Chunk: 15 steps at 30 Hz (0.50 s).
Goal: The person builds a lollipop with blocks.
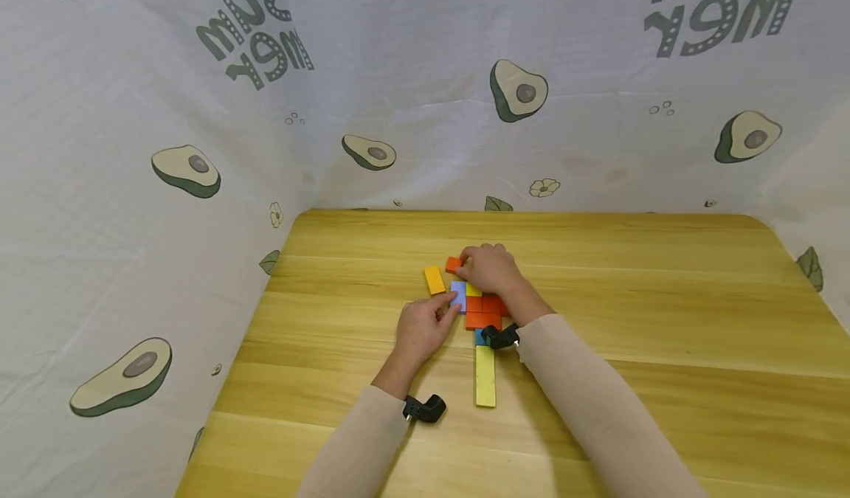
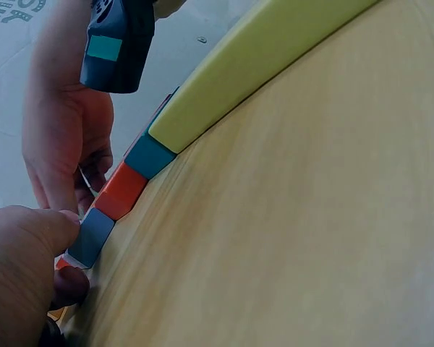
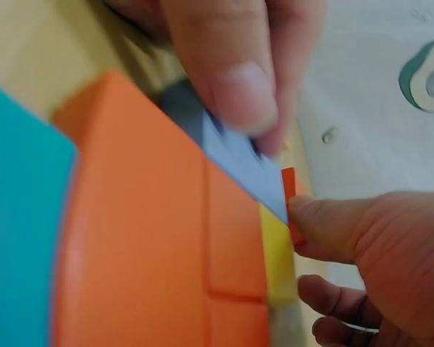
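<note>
My left hand pinches a light blue block between thumb and index finger, at the left side of a flat arrangement of coloured blocks. Beyond it, my right hand has its thumb and fingertips at a small orange-red block; the right wrist view shows the thumb against that block. Right of the light blue block lie a yellow block and several red-orange blocks. A teal-blue block and a long pale yellow block extend towards me. My right hand and wrist partly cover the arrangement.
An orange-yellow block lies apart, left of the arrangement. Everything rests on a wooden table. A white cloth with avocado prints hangs behind and at the sides. Each wrist carries a black camera.
</note>
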Each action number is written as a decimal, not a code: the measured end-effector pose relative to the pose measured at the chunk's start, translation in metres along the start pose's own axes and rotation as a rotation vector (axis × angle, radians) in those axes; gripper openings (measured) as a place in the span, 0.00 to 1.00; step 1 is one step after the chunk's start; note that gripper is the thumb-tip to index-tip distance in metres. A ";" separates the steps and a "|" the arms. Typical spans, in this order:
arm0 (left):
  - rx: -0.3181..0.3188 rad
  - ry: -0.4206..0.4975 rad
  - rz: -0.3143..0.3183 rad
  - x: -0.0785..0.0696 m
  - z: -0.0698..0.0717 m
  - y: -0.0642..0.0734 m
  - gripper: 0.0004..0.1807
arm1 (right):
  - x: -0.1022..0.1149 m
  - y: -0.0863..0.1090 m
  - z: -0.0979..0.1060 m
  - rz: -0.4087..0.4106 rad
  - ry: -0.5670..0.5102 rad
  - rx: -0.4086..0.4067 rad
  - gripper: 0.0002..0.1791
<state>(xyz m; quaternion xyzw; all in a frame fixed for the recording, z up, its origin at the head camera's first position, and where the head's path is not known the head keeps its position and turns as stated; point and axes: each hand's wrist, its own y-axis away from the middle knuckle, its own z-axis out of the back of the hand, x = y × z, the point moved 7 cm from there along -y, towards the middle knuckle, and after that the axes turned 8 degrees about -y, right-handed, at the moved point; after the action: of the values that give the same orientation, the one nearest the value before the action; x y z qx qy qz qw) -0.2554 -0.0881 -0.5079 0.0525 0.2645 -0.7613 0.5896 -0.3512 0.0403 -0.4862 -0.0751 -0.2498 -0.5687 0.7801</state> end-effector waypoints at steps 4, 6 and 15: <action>0.017 -0.002 0.022 0.001 -0.001 0.000 0.17 | -0.009 0.000 0.006 -0.010 0.003 0.012 0.22; 0.023 -0.003 0.030 0.001 -0.001 0.000 0.17 | -0.013 0.000 0.008 -0.018 -0.013 0.008 0.22; 0.034 0.000 0.037 0.000 -0.001 0.000 0.17 | -0.022 0.000 0.011 -0.061 -0.024 -0.059 0.22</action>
<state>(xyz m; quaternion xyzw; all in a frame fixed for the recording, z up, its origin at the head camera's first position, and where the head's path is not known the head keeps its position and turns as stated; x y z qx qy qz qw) -0.2557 -0.0874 -0.5091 0.0677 0.2505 -0.7547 0.6026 -0.3594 0.0633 -0.4873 -0.0972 -0.2446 -0.5984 0.7567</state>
